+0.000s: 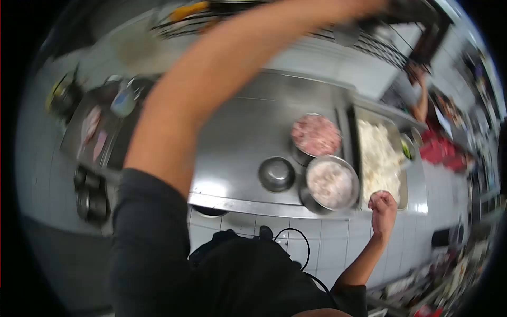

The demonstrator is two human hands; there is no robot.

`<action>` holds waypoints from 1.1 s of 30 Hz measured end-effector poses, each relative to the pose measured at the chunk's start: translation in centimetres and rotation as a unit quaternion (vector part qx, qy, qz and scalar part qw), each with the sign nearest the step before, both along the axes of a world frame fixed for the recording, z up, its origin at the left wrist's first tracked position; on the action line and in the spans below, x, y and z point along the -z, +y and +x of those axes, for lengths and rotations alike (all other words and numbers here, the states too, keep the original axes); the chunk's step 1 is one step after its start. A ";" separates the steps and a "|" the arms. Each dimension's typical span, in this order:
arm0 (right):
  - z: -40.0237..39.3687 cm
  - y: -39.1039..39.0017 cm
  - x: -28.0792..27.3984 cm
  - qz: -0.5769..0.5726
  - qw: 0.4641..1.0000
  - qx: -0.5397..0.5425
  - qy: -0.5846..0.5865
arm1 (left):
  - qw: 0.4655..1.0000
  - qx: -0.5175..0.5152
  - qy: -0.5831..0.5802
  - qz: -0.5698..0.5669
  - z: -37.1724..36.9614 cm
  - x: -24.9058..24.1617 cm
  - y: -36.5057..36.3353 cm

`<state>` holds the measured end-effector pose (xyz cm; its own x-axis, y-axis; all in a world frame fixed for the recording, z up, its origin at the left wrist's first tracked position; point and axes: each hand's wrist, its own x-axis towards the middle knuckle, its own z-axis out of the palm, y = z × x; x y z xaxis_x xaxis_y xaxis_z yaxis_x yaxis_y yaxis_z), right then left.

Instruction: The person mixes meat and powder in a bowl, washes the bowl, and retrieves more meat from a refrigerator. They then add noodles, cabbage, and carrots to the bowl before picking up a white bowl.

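My left arm stretches up and across the view, and my left hand (367,7), blurred at the top edge, has its fingers hidden. With its fingers curled closed, my right hand (383,205) is at the near end of a metal tray (403,203) holding white, floury contents (377,158). What it holds, if anything, is hidden. Left of the tray, a metal bowl (353,198) contains pale pink pieces in whitish liquid. Behind that bowl, a round container (301,154) is heaped with pink raw meat (316,134). An empty small metal bowl (277,174) sits to their left.
A steel table (237,142) carries these containers. A sink area (113,127) with a plastic bottle (124,103) is at left. Wire racks (364,46) run along the top. Another person's arm (421,103) shows at upper right. A black cable (308,243) loops over the tiled floor.
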<state>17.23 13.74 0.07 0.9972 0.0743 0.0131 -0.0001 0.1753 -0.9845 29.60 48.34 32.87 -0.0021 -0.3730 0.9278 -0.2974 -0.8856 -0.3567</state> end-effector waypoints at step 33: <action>-1.1 101.5 19.1 -0.419 0.798 -0.309 -0.304 | 0.495 -0.146 0.082 -0.853 -62.6 37.4 57.1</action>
